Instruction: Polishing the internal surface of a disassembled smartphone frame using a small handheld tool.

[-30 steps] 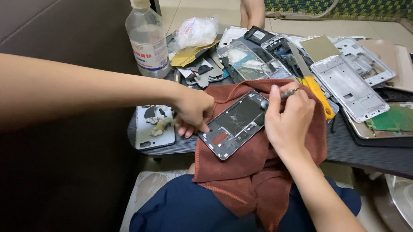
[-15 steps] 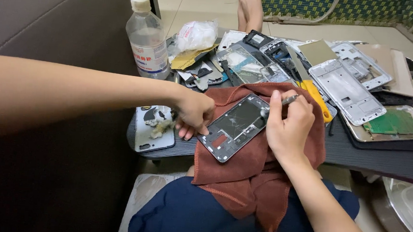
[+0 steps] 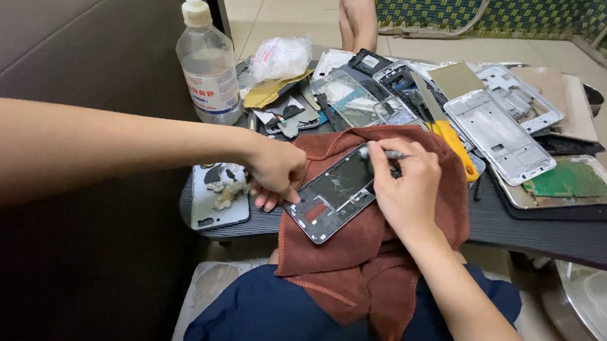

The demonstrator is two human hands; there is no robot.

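Observation:
A cracked phone frame (image 3: 335, 192) lies on a reddish-brown cloth (image 3: 354, 265) at the front of a dark table (image 3: 559, 239). My left hand (image 3: 275, 172) pinches the frame's lower left edge and steadies it. Over the frame's upper right corner, my right hand (image 3: 407, 191) grips a thin metal tool (image 3: 382, 153) whose tip rests on the cracked panel. The cloth hangs off the table onto my lap.
A clear plastic bottle (image 3: 208, 63) stands at the back left. Several phone frames (image 3: 499, 133), a green circuit board (image 3: 570, 181), a yellow-handled cutter (image 3: 446, 133) and a phone case (image 3: 219, 193) crowd the table. Another person's bare feet (image 3: 359, 12) rest behind it.
Both hands stay on the phone frame. The right hand has shifted slightly with the tool at the frame's upper corner.

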